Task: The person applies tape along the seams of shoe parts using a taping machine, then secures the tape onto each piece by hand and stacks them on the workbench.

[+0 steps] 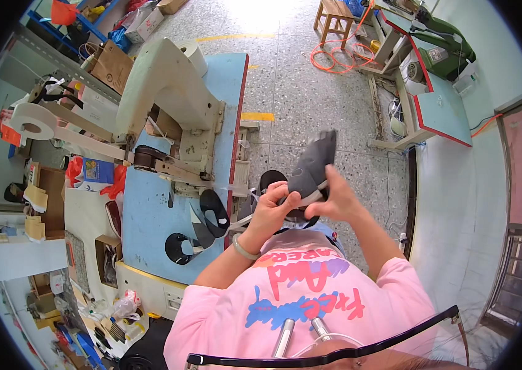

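Note:
In front of my chest I hold a dark grey shoe upper (310, 171) with a pale strip along its edge, tilted with its narrow end pointing away and to the right. My left hand (271, 213), a bangle on its wrist, pinches the near left edge between thumb and curled fingers. On the other side, my right hand (338, 200) grips the upper with its fingers partly hidden behind it and the thumb low at the near edge. More grey and black shoe uppers (214, 213) lie left of my hands at the table edge, some linked by a pale strip.
A large cream sewing machine (168, 80) stands on a blue table (143, 216) to my left. A white tape roll (32, 121) hangs beside it. Ahead right are a wooden stool (333, 18), an orange hose (341, 61) and a green machine (446, 46) on another table.

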